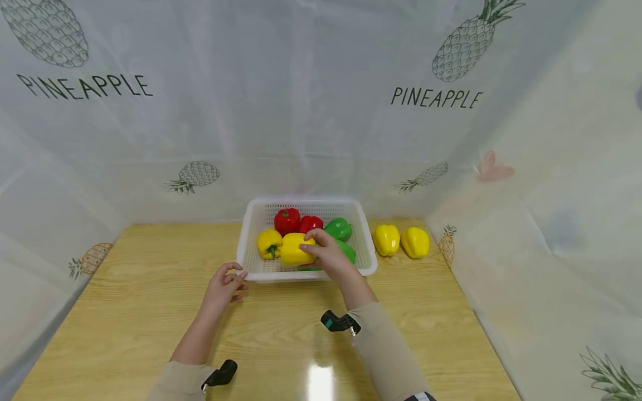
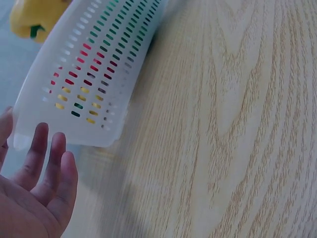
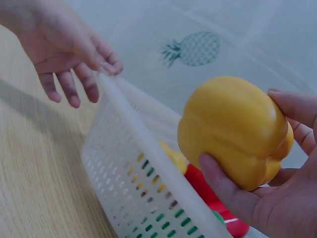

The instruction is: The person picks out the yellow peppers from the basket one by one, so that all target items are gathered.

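A yellow bell pepper (image 1: 295, 249) is gripped by my right hand (image 1: 331, 257), thumb on one side and fingers on the other. In the right wrist view the same pepper (image 3: 230, 129) is held up above the basket's rim. The white plastic basket (image 1: 281, 276) has slotted walls. Inside lie another yellow pepper (image 1: 268, 240), a red pepper (image 1: 287, 221), a second red one (image 1: 311, 223) and a green pepper (image 1: 339, 228), with more green partly hidden under my right hand. At the basket's front left corner, my left hand (image 1: 223, 287) pinches the rim between thumb and forefinger, other fingers loose.
Two more yellow peppers (image 1: 387, 240) stand side by side on the wooden table (image 1: 165, 278), right of the basket. Behind the table hangs a pale pineapple-print sheet (image 1: 301, 111), close to the basket's back edge. Sheeting also borders both sides.
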A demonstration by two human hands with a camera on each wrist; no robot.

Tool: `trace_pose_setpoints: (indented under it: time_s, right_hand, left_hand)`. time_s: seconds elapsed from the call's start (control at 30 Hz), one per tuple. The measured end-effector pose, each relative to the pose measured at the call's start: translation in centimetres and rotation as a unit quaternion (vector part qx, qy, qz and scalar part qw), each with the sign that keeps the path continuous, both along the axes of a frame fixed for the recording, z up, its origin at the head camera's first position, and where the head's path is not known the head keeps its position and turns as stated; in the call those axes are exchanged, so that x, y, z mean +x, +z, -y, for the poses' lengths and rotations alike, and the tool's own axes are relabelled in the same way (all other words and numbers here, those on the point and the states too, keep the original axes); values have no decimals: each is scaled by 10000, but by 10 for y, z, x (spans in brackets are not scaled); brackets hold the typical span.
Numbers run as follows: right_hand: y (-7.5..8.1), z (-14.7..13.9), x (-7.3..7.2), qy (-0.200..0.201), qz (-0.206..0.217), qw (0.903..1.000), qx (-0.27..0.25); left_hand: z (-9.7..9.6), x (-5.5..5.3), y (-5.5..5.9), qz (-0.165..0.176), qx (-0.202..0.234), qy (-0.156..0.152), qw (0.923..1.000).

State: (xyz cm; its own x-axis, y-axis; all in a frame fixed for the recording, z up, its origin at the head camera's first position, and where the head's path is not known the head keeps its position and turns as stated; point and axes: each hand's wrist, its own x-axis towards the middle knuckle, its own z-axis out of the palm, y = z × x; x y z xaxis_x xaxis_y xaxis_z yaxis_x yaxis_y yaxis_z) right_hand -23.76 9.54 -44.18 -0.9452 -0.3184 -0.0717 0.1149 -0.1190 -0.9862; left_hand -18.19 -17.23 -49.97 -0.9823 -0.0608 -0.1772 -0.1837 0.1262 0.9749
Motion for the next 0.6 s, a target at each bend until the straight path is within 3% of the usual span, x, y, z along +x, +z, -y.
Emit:
trace_pose_setpoints:
  time_s: [0.23, 0.6]
  right_hand:
    - [8, -23, 12, -464, 76, 9977, -489]
    - [3, -62, 35, -877, -42, 9857, -1436]
  left_hand:
    - [0, -3, 1, 76, 0, -42, 10000]
    - [-1, -1, 0, 62, 7, 23, 10000]
